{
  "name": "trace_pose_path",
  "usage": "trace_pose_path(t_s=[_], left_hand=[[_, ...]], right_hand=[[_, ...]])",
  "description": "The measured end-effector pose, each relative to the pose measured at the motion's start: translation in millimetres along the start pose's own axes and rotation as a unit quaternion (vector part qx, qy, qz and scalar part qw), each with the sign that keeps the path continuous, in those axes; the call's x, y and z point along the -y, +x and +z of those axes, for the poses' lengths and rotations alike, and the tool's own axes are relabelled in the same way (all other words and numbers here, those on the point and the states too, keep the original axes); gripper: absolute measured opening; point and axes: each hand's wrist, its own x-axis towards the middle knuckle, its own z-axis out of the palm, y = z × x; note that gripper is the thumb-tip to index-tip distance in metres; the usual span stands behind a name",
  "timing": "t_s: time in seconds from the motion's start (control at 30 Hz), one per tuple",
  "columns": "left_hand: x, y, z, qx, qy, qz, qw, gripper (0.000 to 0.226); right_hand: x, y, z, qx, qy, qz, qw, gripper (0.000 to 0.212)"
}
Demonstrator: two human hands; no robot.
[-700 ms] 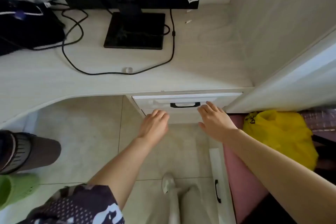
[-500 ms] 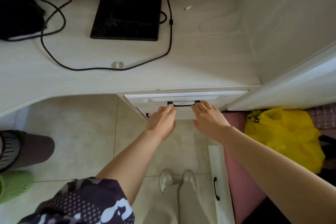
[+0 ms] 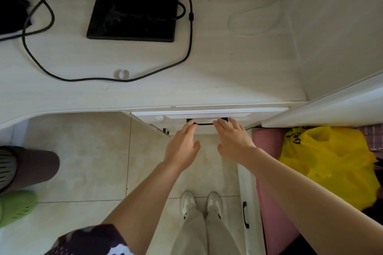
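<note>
Head view looked down on the drawer (image 3: pixel 157 117), set just under the front edge of the bench (image 3: pixel 145 93). Its white front stood hardly out from under that edge, so it read as shut or barely drawn. The left hand (image 3: pixel 182 148) and right hand (image 3: pixel 235 143) were both at the black handle (image 3: pixel 204 124), one at each end, fingers stretched out and touching it. Neither hand showed fingers curled round the bar, though the tips were partly hidden against the drawer front. By my judgement the reach was done and the work itself was not: taking a grip on the handle and moving the drawer were both left to do. A yellow bag (image 3: pixel 331 161) lay well apart on the right.
</note>
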Motion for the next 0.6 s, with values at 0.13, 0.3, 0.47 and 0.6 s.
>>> trace_pose_path(t_s=[0.13,0.3,0.47,0.6], left_hand=[[-23,6,-12,-0.081,-0.33,-0.207,0.918,0.054],[-35,19,-36,-0.053,-0.648,-0.358,0.67,0.035],[-35,24,-41,-0.088,-0.661,-0.395,0.632,0.037],[-36,23,-37,-0.097,-0.668,-0.4,0.62,0.03]], right_hand=[[1,0,-4,0.005,0.028,0.001,1.0,0.076],[0,-1,-10,0.026,0.065,0.004,0.998,0.078],[-3,-3,-10,0.028,0.077,-0.002,0.997,0.077],[-4,-11,-2,0.041,0.102,0.002,0.994,0.084]])
